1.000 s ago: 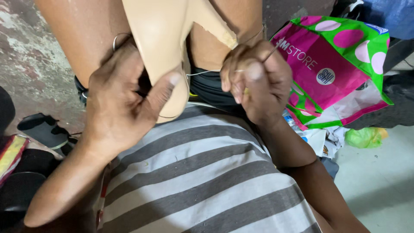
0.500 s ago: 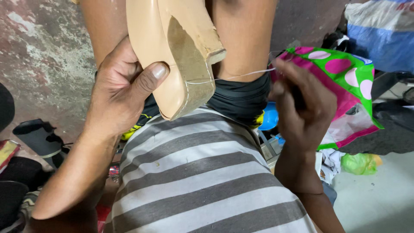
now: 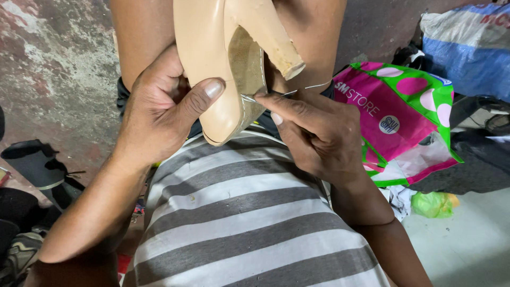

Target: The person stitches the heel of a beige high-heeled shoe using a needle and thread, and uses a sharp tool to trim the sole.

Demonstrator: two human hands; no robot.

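A: Entry, head view. Where is the shoe [image 3: 212, 69]?

B: Beige high-heeled shoe, held up off the floor above the lap, sole side facing the camera, heel block pointing up and right. It rests against bare legs behind it, over a grey-and-white striped shirt [image 3: 239, 223].

A: Left hand [image 3: 159, 111]?

B: Grip clamped on the shoe: thumb pressed across the smooth upper near the sole edge, fingers wrapped round the far side, out of sight.

A: Right hand [image 3: 313, 133]?

B: Fingers pinched together on a thin metal needle [image 3: 249, 98], tip at the seam where sole meets upper. A pale thread [image 3: 313, 86] runs from the needle toward the right. Whether the tip has gone in, I cannot tell; the view is too fine there.

A: Handling notes?

B: Judged light and stiff in sole and heel, upper smooth and likely slippery. Best taken across the waist of the shoe, as the left hand has it, thumb bracing beside the seam. Needle is slender, may bend.

A: Surroundings?

B: Pink-and-green bag [image 3: 393, 117] on the floor at right, dark boot [image 3: 37, 167] at left.
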